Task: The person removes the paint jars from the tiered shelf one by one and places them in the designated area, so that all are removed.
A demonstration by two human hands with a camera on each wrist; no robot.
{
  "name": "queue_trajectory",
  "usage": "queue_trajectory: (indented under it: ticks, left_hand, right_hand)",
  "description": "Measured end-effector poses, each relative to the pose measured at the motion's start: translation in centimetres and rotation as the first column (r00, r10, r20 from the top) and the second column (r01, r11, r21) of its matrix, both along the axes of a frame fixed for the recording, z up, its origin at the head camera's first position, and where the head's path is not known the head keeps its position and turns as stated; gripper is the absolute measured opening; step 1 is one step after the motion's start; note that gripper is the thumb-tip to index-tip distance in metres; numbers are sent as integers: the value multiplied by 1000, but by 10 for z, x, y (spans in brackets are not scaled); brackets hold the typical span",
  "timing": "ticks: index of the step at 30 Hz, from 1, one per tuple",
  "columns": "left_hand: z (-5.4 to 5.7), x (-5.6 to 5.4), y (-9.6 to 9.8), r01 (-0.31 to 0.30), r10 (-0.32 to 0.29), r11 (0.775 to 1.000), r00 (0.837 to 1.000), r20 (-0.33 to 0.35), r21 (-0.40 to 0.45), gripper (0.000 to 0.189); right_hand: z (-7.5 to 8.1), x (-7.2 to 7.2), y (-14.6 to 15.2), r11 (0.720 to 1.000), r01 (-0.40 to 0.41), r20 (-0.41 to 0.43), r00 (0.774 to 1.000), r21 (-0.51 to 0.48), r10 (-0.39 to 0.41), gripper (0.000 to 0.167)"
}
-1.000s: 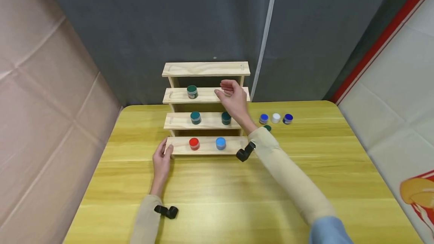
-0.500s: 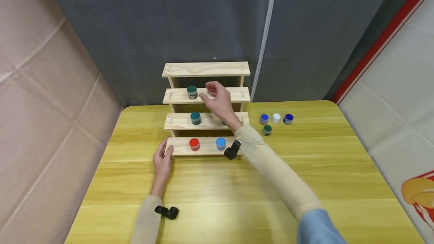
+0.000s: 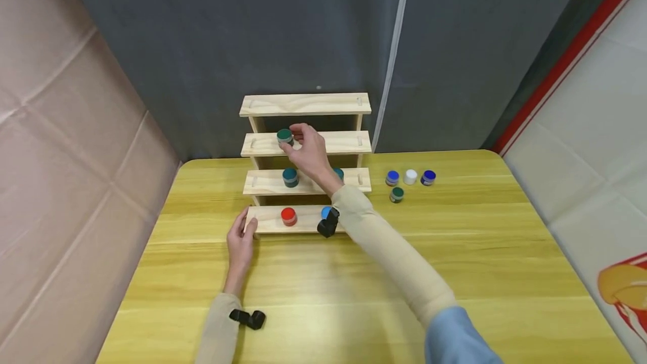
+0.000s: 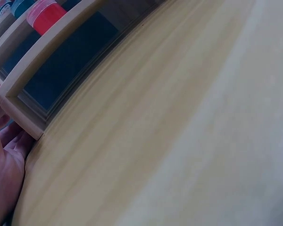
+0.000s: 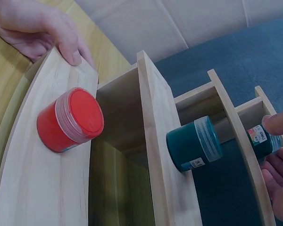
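Observation:
My left hand (image 3: 240, 243) grips the left end of a stepped wooden rack (image 3: 305, 104) at its lowest shelf, thumb on top. On the second shelf from the top stands a dark green paint jar (image 3: 285, 136), with my right hand (image 3: 310, 153) around its right side. In the right wrist view, thumb and fingers lie on either side of that green jar (image 5: 259, 141). Below it are a teal jar (image 3: 290, 177) and another teal jar (image 3: 338, 173), partly hidden by my arm. A red jar (image 3: 288, 217) and a partly covered light blue jar (image 3: 326, 212) stand on the lowest shelf.
Right of the rack, on the wooden table (image 3: 480, 251), stand a blue jar (image 3: 392, 178), a white jar (image 3: 410, 177), a dark blue jar (image 3: 428, 177) and a green jar (image 3: 396, 195). A grey curtain (image 3: 227, 44) hangs behind the rack.
My right hand has moved left along the second shelf from the top and reached the green jar. The left hand keeps its grip on the rack.

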State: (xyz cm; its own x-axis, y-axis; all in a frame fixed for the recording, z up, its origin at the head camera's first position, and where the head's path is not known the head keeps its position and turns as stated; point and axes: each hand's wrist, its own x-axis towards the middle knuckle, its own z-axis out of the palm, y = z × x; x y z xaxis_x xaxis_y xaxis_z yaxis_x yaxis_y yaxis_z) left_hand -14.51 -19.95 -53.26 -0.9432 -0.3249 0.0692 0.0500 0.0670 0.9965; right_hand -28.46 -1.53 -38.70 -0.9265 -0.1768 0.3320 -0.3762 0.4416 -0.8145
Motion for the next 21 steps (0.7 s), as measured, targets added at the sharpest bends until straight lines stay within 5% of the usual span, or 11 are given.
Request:
queue_trajectory:
  ticks: [14, 21]
  left_hand:
    - [1, 1, -1, 8, -8, 1000, 1000, -14, 8, 47]
    - [-14, -5, -6, 4, -3, 1000, 1000, -23, 25, 48]
  right_hand:
    - [-4, 1, -2, 1000, 19, -18, 1000, -17, -19, 35]
    - [-3, 7, 8, 995, 51, -32, 998, -82, -54, 34]
